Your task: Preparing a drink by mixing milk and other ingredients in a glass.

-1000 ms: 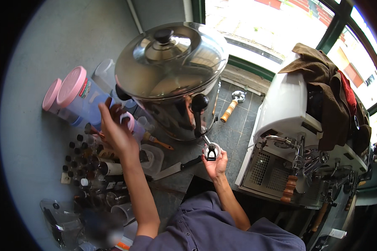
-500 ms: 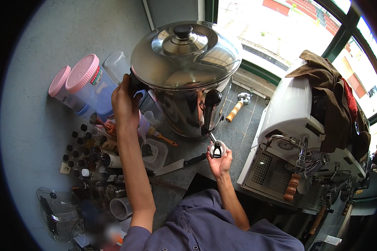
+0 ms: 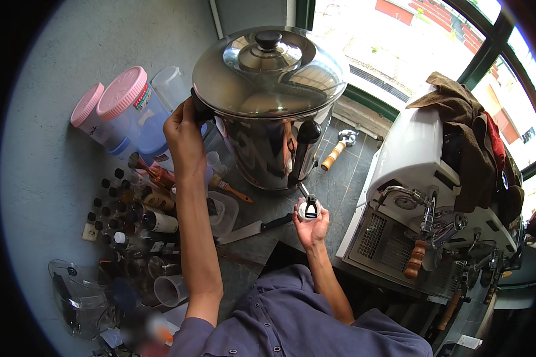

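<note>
A large polished steel urn [image 3: 253, 149] with a domed lid [image 3: 327, 71] stands in front of me. My left hand [image 3: 183, 134] is closed round the black handle [image 3: 202, 107] on its left side. Low on the urn's front, a tap [image 3: 311, 205] with a black lever reaches over a small white cup [image 3: 302, 215]. My right hand [image 3: 313, 231] holds that cup from below, palm up. The tap hides most of the cup's inside, so I cannot tell what it contains. Left of my right hand lies a knife [image 3: 244, 232] with a black handle.
On the right stands a white espresso machine [image 3: 408, 143], a brown cloth [image 3: 473, 137] draped over it. A wooden-handled portafilter [image 3: 335, 154] lies behind the urn's right side. Pink-lidded tubs [image 3: 125, 101], several dark bottles [image 3: 155, 220], a brush [image 3: 232, 187] and a clear container [image 3: 223, 214] crowd the left.
The view has shifted slightly, so the urn and tubs appear a little higher and further right. My hands keep the same holds on the urn's handle and the cup.
</note>
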A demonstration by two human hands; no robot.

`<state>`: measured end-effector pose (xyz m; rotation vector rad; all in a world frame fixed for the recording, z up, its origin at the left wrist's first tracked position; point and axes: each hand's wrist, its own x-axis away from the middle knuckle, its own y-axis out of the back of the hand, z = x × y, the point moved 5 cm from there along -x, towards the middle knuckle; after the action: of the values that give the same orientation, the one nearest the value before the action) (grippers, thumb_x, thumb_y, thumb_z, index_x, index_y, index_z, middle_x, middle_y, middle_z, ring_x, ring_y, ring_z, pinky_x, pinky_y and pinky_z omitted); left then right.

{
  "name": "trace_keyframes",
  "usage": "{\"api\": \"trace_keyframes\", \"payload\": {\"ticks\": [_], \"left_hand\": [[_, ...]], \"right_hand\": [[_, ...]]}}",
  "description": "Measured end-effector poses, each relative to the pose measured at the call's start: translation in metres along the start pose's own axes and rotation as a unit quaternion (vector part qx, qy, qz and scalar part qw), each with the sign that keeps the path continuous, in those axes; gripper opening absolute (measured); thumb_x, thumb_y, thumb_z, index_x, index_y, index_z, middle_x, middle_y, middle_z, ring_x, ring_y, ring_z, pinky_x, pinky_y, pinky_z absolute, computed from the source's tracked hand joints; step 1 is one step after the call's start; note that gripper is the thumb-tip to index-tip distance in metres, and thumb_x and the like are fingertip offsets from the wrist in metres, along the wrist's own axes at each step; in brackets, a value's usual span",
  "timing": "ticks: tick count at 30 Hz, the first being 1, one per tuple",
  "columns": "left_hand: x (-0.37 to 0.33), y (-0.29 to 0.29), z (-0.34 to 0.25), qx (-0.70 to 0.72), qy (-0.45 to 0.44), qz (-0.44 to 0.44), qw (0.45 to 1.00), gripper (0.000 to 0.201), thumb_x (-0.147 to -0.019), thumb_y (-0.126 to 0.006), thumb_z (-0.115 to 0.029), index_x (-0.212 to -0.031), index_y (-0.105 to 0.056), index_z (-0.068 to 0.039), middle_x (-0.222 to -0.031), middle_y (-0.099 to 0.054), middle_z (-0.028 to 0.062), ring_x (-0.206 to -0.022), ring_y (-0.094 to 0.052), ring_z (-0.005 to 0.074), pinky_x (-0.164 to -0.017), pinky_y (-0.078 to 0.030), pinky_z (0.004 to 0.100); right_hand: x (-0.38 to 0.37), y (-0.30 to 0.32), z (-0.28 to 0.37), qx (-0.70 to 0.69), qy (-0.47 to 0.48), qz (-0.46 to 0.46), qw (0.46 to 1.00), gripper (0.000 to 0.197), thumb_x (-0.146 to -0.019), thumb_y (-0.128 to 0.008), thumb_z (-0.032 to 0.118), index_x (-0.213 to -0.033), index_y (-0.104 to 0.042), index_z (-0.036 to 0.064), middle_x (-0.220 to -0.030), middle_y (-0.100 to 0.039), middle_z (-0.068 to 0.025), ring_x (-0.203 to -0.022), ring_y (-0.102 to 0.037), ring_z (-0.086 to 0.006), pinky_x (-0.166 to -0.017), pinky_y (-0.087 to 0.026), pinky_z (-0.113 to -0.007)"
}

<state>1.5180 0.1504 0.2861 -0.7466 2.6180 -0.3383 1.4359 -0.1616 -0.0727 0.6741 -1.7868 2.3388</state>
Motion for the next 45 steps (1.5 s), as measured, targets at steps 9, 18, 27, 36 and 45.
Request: {"api": "trace_keyframes", "payload": {"ticks": [9,18,27,36,45], "left_hand": [[0.01,0.003,-0.004,-0.029,-0.019,0.006,0.999,0.037,-0.118,-0.061,-0.021,-0.131,-0.076,0.01,-0.114,-0.08,0.0106,-0.102,-0.074,0.016,-0.097,-0.058,0.0329],[0.019,-0.006,-0.009,-0.043,-0.033,0.0,0.999,0.039,-0.119,-0.061,-0.022,-0.134,-0.075,0.011,-0.115,-0.081,0.0125,-0.103,-0.076,0.0167,-0.098,-0.06,0.0333],[0.023,-0.018,-0.018,-0.059,-0.031,-0.008,0.998,0.037,-0.119,-0.059,-0.017,-0.135,-0.074,0.013,-0.114,-0.082,0.0129,-0.103,-0.074,0.013,-0.094,-0.058,0.0296],[0.025,-0.028,-0.019,-0.107,-0.046,-0.012,0.993,0.036,-0.118,-0.062,-0.019,-0.134,-0.076,0.01,-0.113,-0.082,0.0114,-0.1,-0.072,0.0115,-0.092,-0.057,0.0284],[0.029,-0.032,-0.023,-0.11,-0.035,-0.014,0.993,0.035,-0.117,-0.063,-0.019,-0.132,-0.077,0.009,-0.105,-0.081,0.0083,-0.09,-0.065,0.0083,-0.081,-0.053,0.0261]], "right_hand": [[-0.002,0.012,0.002,-0.007,-0.001,-0.004,1.0,0.055,-0.107,-0.048,0.042,-0.144,-0.064,0.0047,-0.144,-0.07,-0.02,-0.12,-0.07,-0.0372,-0.097,-0.062,-0.049],[0.002,-0.002,0.012,0.021,0.011,0.017,1.0,0.051,-0.106,-0.051,0.043,-0.142,-0.067,0.0101,-0.14,-0.073,-0.0172,-0.122,-0.071,-0.0364,-0.099,-0.06,-0.051],[-0.006,-0.003,0.021,0.012,0.026,0.011,1.0,0.054,-0.106,-0.052,0.044,-0.142,-0.066,0.0059,-0.143,-0.07,-0.0228,-0.118,-0.071,-0.0384,-0.099,-0.062,-0.049],[-0.013,0.0,0.022,-0.02,0.022,0.027,0.999,0.056,-0.107,-0.051,0.045,-0.142,-0.065,0.0043,-0.144,-0.07,-0.0239,-0.118,-0.071,-0.0394,-0.097,-0.062,-0.05],[-0.014,0.0,0.026,-0.009,0.024,0.004,1.0,0.055,-0.105,-0.052,0.045,-0.14,-0.067,0.0055,-0.14,-0.073,-0.0217,-0.116,-0.072,-0.0389,-0.095,-0.062,-0.049]]}}
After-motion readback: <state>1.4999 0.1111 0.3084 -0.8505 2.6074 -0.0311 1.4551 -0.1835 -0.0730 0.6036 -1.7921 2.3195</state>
